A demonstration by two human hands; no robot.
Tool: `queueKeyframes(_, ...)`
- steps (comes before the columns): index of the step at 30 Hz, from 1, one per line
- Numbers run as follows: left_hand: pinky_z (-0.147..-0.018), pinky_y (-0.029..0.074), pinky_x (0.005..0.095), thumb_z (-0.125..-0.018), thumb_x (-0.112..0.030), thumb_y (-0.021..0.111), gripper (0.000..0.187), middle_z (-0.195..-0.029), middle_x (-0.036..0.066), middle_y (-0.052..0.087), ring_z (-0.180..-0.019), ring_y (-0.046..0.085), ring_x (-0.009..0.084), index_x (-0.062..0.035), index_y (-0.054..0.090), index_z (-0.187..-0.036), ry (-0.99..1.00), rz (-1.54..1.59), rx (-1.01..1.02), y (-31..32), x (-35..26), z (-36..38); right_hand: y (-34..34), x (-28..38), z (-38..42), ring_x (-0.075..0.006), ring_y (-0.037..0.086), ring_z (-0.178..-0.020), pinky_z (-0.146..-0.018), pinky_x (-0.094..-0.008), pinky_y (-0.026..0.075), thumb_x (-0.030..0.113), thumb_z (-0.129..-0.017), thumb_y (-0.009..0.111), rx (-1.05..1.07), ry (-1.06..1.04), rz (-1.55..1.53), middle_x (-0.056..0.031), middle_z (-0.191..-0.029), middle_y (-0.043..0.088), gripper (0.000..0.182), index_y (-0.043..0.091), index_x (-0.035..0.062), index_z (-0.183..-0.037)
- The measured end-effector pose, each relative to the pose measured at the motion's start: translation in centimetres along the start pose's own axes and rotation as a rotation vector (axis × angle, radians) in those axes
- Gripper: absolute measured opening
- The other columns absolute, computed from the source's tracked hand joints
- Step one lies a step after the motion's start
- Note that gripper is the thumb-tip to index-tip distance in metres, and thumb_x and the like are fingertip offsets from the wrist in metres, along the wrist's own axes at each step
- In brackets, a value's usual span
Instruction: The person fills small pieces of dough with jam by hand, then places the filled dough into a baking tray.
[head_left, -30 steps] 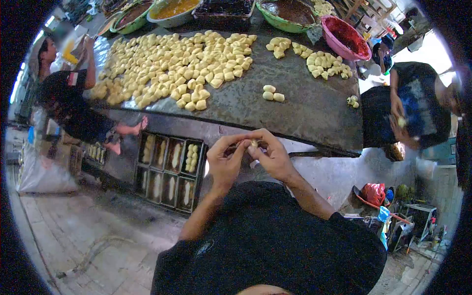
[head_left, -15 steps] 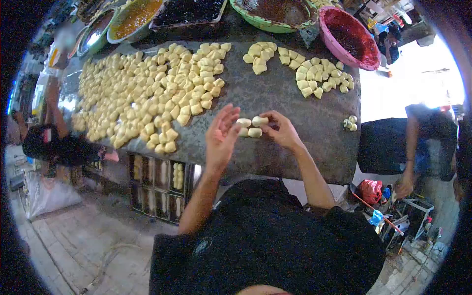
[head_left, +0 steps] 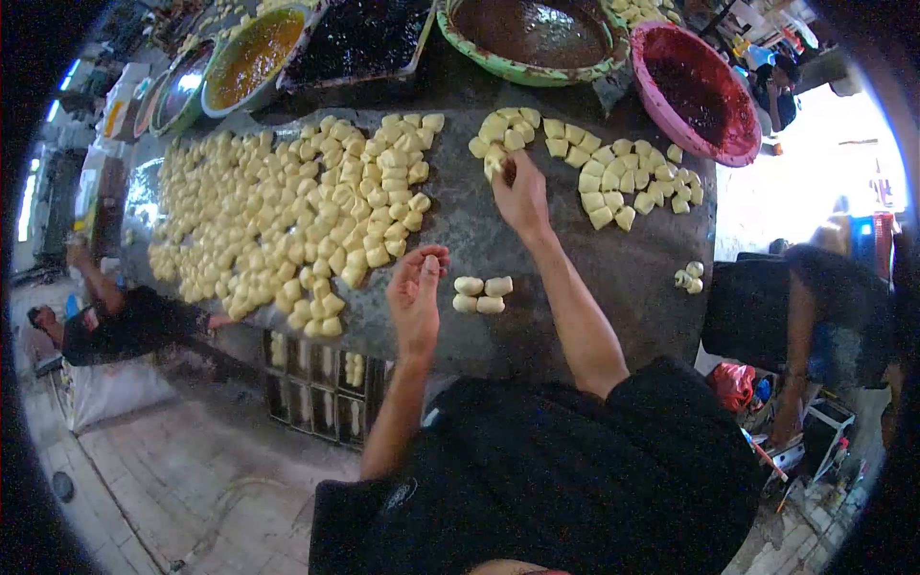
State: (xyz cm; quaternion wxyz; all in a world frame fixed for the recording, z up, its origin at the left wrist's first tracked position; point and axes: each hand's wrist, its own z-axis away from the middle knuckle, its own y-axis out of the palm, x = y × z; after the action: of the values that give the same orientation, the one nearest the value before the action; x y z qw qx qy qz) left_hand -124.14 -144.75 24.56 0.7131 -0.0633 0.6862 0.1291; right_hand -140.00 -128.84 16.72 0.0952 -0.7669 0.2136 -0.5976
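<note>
My right hand reaches to the far side of the table, its fingers closed on a piece of dough at the near edge of a small dough cluster. The fingertips partly hide that piece. My left hand hovers over the near table, fingers loosely curved and thumb apart, with nothing visible in it. Just right of it, several short dough rolls lie together in two rows on the dark table.
A wide spread of dough pieces covers the left of the table; another group lies at right. Along the back stand a green basin, a pink basin and a dark-filled tray. Metal molds sit below the near edge. People are at both sides.
My right hand has left the dough rolls and moved away from me to the far cluster, closing on a piece there. My left hand has drawn back from the rolls, which now lie free.
</note>
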Motion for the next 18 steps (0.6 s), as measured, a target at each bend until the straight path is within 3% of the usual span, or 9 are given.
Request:
queueKeyframes(3,-0.089,0.047,0.0287,-0.098,-0.012,0.057,0.023,-0.106,0.006,0.064,-0.099,0.058,0.0149,0.0017,0.061,-0.116,0.028,-0.046,0.002,0.3,-0.7,-0.8,-3.9,5.0,2.5,-0.0255,0.066,-0.086,-0.076,-0.0346,0.053,0.001,-0.084,0.066,0.172,-0.073,-0.198,-0.0115,-0.094,0.064,0.019,0.057,0.0017,-0.102)
queueKeyframes(7,-0.082,0.049,0.0249,-0.095,-0.008,0.060,0.024,-0.105,0.006,0.065,-0.096,0.059,0.0124,-0.0011,0.063,-0.118,-0.041,0.084,0.009,2.9,-2.4,-1.7,-7.3,7.6,4.8,-0.0124,0.063,-0.095,-0.085,-0.0297,0.053,0.002,-0.087,0.068,0.510,0.113,-0.620,-0.0043,-0.105,0.065,0.029,0.057,0.0030,-0.114)
queueKeyframes(10,-0.073,0.050,0.0226,-0.093,-0.008,0.064,0.021,-0.097,0.004,0.066,-0.083,0.060,0.0089,-0.0021,0.067,-0.112,-0.119,-0.113,0.193,3.0,-2.0,-2.5,-8.4,8.7,5.5,-0.0122,0.063,-0.095,-0.086,-0.0286,0.052,0.001,-0.087,0.067,0.537,0.319,-0.693,-0.0050,-0.103,0.065,0.031,0.058,0.0015,-0.116)
queueKeyframes(11,-0.068,0.050,0.0227,-0.092,-0.010,0.066,0.019,-0.092,0.002,0.067,-0.077,0.060,0.0076,-0.0014,0.068,-0.109,-0.053,-0.151,0.181,3.3,-1.9,-2.4,-8.4,8.1,5.6,-0.0131,0.063,-0.090,-0.081,-0.0274,0.054,0.002,-0.089,0.066,0.580,0.378,-0.626,-0.0063,-0.100,0.066,0.028,0.059,-0.0009,-0.116)
queueKeyframes(14,-0.067,0.050,0.0211,-0.093,-0.015,0.066,0.020,-0.092,0.001,0.067,-0.076,0.059,0.0055,-0.0005,0.068,-0.108,-0.039,-0.055,0.155,3.7,-0.4,-3.0,-8.8,6.1,6.5,-0.0138,0.064,-0.086,-0.074,-0.0280,0.057,0.003,-0.091,0.064,0.484,0.506,-0.773,-0.0080,-0.098,0.066,0.022,0.059,-0.0031,-0.111)
queueKeyframes(15,-0.069,0.050,0.0237,-0.095,-0.018,0.064,0.024,-0.096,0.004,0.067,-0.079,0.061,0.0086,-0.0002,0.067,-0.110,-0.108,-0.098,0.153,3.5,0.1,-3.5,-9.0,6.0,6.7,-0.0146,0.065,-0.084,-0.070,-0.0292,0.058,0.005,-0.093,0.062,0.375,0.524,-0.819,-0.0090,-0.099,0.066,0.019,0.059,-0.0036,-0.110)
queueKeyframes(17,-0.074,0.052,0.0291,-0.098,-0.026,0.059,0.032,-0.104,0.009,0.068,-0.085,0.064,0.0149,0.0003,0.065,-0.115,-0.250,-0.185,0.147,3.0,1.4,-4.8,-9.5,4.5,7.0,-0.0146,0.065,-0.089,-0.075,-0.0310,0.058,0.010,-0.095,0.061,0.238,0.468,-0.896,-0.0074,-0.103,0.065,0.018,0.059,0.0003,-0.110)
queueKeyframes(18,-0.081,0.050,0.0341,-0.099,-0.031,0.056,0.037,-0.109,0.012,0.066,-0.092,0.063,0.0201,0.0001,0.064,-0.118,-0.130,-0.361,0.145,3.1,2.1,-5.3,-9.9,3.9,7.0,-0.0147,0.064,-0.091,-0.077,-0.0320,0.057,0.012,-0.096,0.061,0.167,0.434,-0.933,-0.0066,-0.105,0.064,0.018,0.059,0.0022,-0.110)
